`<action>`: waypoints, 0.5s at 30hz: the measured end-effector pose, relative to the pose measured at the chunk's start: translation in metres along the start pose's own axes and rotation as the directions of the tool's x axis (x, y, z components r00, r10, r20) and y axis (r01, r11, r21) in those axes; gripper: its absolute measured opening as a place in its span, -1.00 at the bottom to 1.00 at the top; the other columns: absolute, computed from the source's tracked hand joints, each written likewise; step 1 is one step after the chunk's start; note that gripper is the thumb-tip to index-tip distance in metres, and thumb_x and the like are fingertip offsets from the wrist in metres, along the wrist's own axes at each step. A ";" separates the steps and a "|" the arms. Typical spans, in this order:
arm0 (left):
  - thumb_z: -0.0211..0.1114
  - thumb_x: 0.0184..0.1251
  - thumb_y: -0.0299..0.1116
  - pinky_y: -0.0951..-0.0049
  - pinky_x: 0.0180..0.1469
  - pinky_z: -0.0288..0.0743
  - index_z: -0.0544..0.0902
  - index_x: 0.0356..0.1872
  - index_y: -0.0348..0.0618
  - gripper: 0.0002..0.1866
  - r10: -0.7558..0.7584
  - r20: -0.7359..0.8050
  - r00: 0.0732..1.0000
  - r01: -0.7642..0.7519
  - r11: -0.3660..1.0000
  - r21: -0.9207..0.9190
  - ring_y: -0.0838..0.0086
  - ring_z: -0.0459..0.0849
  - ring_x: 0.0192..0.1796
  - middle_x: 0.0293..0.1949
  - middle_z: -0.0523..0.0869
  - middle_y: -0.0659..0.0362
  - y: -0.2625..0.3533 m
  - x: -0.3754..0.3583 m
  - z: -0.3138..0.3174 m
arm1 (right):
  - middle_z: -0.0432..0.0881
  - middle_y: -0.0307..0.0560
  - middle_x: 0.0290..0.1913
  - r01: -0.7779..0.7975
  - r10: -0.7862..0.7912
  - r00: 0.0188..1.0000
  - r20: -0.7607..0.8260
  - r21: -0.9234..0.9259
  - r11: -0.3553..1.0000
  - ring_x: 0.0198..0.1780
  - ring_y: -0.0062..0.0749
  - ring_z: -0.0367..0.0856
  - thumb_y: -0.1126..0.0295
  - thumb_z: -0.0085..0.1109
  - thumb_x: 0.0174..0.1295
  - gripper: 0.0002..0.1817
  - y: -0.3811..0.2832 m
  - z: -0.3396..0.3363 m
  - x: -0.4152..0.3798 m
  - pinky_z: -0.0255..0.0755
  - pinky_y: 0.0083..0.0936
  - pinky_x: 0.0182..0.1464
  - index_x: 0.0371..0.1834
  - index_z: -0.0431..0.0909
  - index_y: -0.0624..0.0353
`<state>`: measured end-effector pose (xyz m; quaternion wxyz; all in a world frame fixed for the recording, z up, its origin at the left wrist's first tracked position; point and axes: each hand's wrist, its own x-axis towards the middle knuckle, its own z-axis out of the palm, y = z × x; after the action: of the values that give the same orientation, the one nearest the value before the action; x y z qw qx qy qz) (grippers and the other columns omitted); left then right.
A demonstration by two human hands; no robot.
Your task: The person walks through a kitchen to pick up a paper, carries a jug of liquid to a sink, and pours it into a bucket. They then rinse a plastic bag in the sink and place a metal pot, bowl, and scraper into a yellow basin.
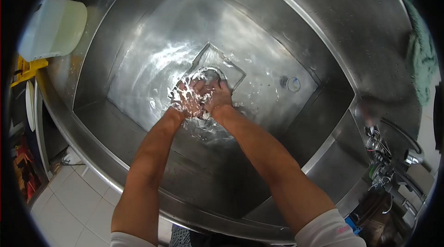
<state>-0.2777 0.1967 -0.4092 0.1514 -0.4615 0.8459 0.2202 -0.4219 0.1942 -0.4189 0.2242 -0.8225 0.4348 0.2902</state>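
Both hands are side by side in clear, rippling water on the floor of a large stainless steel sink [162, 20]. My left hand [188, 98] lies palm down with its fingers stretched forward, partly hidden by bright glare on the splashing water. Close beside it, my right hand [218, 97] also has its fingers extended. No held object shows in either one. Just beyond the fingertips is a square, dark-edged recess or plate [227, 64] in the sink floor, with a curved rim partly visible under the ripples.
To the right on the sink floor sits a small round, clear item [293, 84]. A plastic container of pale yellow liquid [54, 29] stands at the left edge. A green towel [422, 62] hangs at far right, above metal taps and hoses [381, 154].
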 end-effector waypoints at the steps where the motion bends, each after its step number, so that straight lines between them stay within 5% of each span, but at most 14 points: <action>1: 0.28 0.10 -0.02 -0.03 0.48 -0.01 0.42 0.32 0.05 -0.30 0.099 -0.071 0.993 -0.087 0.983 0.162 0.27 0.30 0.42 0.35 0.41 0.09 0.003 -0.005 -0.006 | 0.23 -0.16 0.48 -0.011 0.011 1.000 0.002 0.031 0.999 0.51 -0.14 0.05 -0.05 -0.08 0.32 -0.35 -0.003 -0.001 -0.001 -0.08 -0.11 0.46 0.46 0.23 -0.13; 2: 0.24 0.15 -0.01 -0.03 0.49 -0.04 0.43 0.32 0.08 -0.34 0.039 0.044 0.998 -0.037 0.998 -0.041 0.22 0.37 0.37 0.35 0.41 0.11 0.002 0.004 -0.008 | 0.24 -0.13 0.48 -0.030 0.030 1.000 0.008 0.069 0.997 0.53 -0.14 0.01 -0.04 -0.08 0.32 -0.35 -0.006 -0.002 -0.005 -0.14 -0.12 0.47 0.46 0.24 -0.10; 5: 0.19 0.14 0.12 -0.02 0.48 -0.06 0.42 0.33 0.10 -0.30 0.078 0.053 0.996 -0.079 0.997 0.014 0.16 0.33 0.40 0.37 0.38 0.10 0.008 -0.005 -0.024 | 0.26 -0.07 0.46 -0.143 0.142 0.990 0.023 0.046 0.989 0.52 -0.16 0.03 0.02 -0.01 0.28 -0.34 -0.004 -0.023 -0.020 -0.13 -0.14 0.45 0.46 0.25 -0.06; 7: 0.20 0.11 0.16 -0.05 0.48 -0.08 0.40 0.35 0.10 -0.25 0.029 0.203 0.979 -0.054 0.991 0.119 0.21 0.22 0.46 0.41 0.32 0.10 0.016 0.003 -0.032 | 0.28 -0.04 0.45 -0.096 0.109 0.990 -0.093 0.138 0.986 0.48 -0.16 0.11 0.06 0.00 0.28 -0.35 0.000 -0.036 -0.033 -0.06 -0.11 0.43 0.43 0.28 0.01; 9: 0.18 0.14 0.13 -0.07 0.50 -0.14 0.40 0.35 0.11 -0.28 0.023 0.110 0.994 -0.034 0.994 0.100 0.25 0.14 0.49 0.45 0.26 0.14 0.013 -0.001 -0.034 | 0.27 -0.07 0.45 -0.073 0.085 0.995 -0.061 0.168 0.983 0.46 -0.20 0.15 0.08 -0.02 0.30 -0.38 0.002 -0.048 -0.032 -0.06 -0.11 0.44 0.41 0.30 0.03; 10: 0.16 0.17 0.13 -0.07 0.50 -0.16 0.38 0.37 0.10 -0.28 0.169 -0.207 0.964 -0.180 0.983 -0.036 0.26 0.11 0.51 0.46 0.24 0.16 0.001 -0.003 -0.006 | 0.27 -0.09 0.45 -0.056 0.059 0.998 -0.011 0.194 0.979 0.44 -0.24 0.19 0.09 -0.05 0.31 -0.41 0.002 -0.049 -0.033 -0.06 -0.10 0.44 0.39 0.31 0.04; 12: 0.13 0.21 0.13 -0.05 0.53 -0.22 0.34 0.40 0.04 -0.26 0.003 0.263 0.965 0.035 0.990 -0.140 0.25 0.09 0.53 0.46 0.26 0.12 -0.016 0.012 0.013 | 0.21 -0.17 0.49 -0.023 0.034 0.998 -0.046 0.212 0.977 0.49 -0.27 0.09 0.08 -0.14 0.37 -0.41 0.003 -0.039 -0.030 -0.17 -0.11 0.50 0.43 0.26 0.06; 13: 0.15 0.17 0.12 -0.04 0.50 -0.15 0.37 0.37 0.04 -0.27 0.027 0.187 0.982 -0.037 0.998 0.051 0.28 0.22 0.46 0.40 0.33 0.16 -0.014 0.011 0.020 | 0.16 -0.22 0.52 -0.011 0.038 0.991 -0.127 0.208 0.978 0.56 -0.26 -0.04 0.06 -0.20 0.40 -0.38 0.000 -0.024 -0.025 -0.28 -0.12 0.54 0.48 0.19 0.06; 14: 0.18 0.14 0.11 -0.04 0.48 -0.08 0.39 0.35 0.04 -0.27 0.050 0.109 0.993 -0.077 0.965 0.250 0.30 0.34 0.39 0.34 0.40 0.19 -0.003 0.009 0.003 | 0.16 -0.22 0.52 -0.039 0.036 0.999 0.019 0.159 0.987 0.56 -0.26 -0.05 0.08 -0.25 0.42 -0.40 -0.002 -0.018 -0.019 -0.30 -0.12 0.54 0.49 0.18 0.04; 15: 0.15 0.17 0.13 -0.04 0.50 -0.14 0.36 0.37 0.06 -0.26 0.020 0.174 0.985 -0.046 0.988 0.149 0.30 0.29 0.43 0.36 0.38 0.18 0.008 0.008 -0.017 | 0.15 -0.22 0.52 -0.079 0.073 0.995 0.073 0.074 0.994 0.57 -0.26 -0.06 0.08 -0.30 0.44 -0.42 -0.004 -0.014 -0.014 -0.27 -0.14 0.53 0.50 0.15 -0.01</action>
<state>-0.2897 0.1860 -0.3968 0.2550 -0.4137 0.8517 0.1963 -0.4211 0.1960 -0.3986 0.2595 -0.7855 0.4683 0.3105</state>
